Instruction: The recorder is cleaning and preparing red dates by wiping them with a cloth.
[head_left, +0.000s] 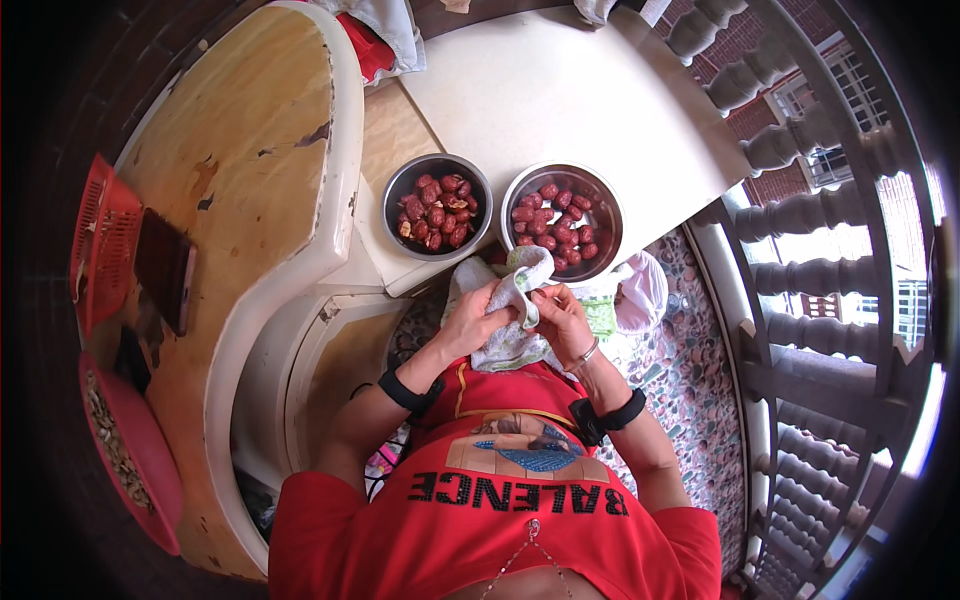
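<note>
Above my lap, my left hand (477, 319) is closed on a folded part of a pale terry towel (510, 345) with green patches. Close beside it, my right hand (559, 319) pinches a small dark red item at the towel's edge, seemingly a red date, mostly hidden by the fingers. Beyond my hands stand two metal bowls. The left steel bowl (387, 217) holds red dates (435, 216), some split and showing pale filling. In the right steel bowl (616, 225) lie whole wrinkled red dates (564, 199). Part of the towel touches this bowl's near rim.
A worn curved tabletop (247, 150) bears a red plastic basket (112, 247), a dark phone or tablet (166, 270) and a pink bowl (154, 465) of pale pieces, possibly nuts. The bowls stand on a white surface (540, 82). A baluster railing (810, 270) borders the right side.
</note>
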